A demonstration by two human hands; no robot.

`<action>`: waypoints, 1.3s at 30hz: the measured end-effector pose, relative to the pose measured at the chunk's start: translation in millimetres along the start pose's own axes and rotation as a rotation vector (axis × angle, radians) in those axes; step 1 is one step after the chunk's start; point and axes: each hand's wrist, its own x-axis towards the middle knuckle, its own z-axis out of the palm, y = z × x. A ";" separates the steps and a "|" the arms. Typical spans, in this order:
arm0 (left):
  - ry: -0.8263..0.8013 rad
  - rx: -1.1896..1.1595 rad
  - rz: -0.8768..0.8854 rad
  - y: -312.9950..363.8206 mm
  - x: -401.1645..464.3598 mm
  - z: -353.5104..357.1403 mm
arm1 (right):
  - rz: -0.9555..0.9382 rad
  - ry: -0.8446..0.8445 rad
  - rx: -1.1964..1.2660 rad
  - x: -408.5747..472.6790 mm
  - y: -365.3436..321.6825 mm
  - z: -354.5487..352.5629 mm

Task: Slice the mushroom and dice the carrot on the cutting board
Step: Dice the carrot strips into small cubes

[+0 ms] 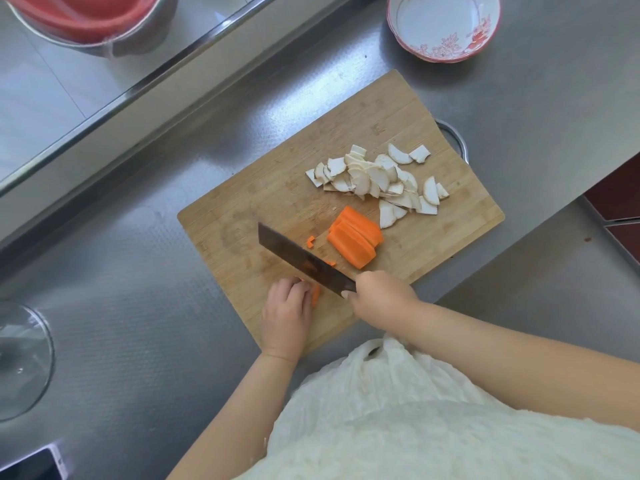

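A wooden cutting board (263, 199) lies on the steel counter. White mushroom slices (377, 181) are piled on its far right part. A stack of orange carrot slabs (355, 242) lies in the middle, with small carrot bits (310, 241) beside the blade. My right hand (381, 297) grips the handle of a dark cleaver (304, 263), whose blade stands across the board's near part. My left hand (285, 313) holds down carrot strips (316, 295) with curled fingers, right against the blade. Most of those strips are hidden under the fingers.
A white bowl with red flower pattern (446, 26) stands beyond the board. A steel pot with a red liner (86, 19) sits at far left past a raised metal ledge (138, 95). A glass lid (20, 358) lies at left. The counter's edge (519, 237) runs close on the right.
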 end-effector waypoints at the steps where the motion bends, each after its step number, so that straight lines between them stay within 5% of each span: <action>1: -0.001 -0.003 0.007 -0.2 0.1 -1.6 | 0.000 0.017 0.022 -1.9 2.0 0.7; 8: -0.041 0.027 0.027 -3.3 -4.9 -3.4 | -0.097 0.109 -0.144 -22.1 3.4 5.0; 27: 0.035 0.034 0.041 -5.4 -5.1 -0.5 | 0.004 -0.070 -0.264 -20.7 -26.4 -0.9; 39: -0.010 0.035 0.061 -4.3 -7.4 -4.7 | 0.041 -0.018 0.125 -0.8 2.5 5.8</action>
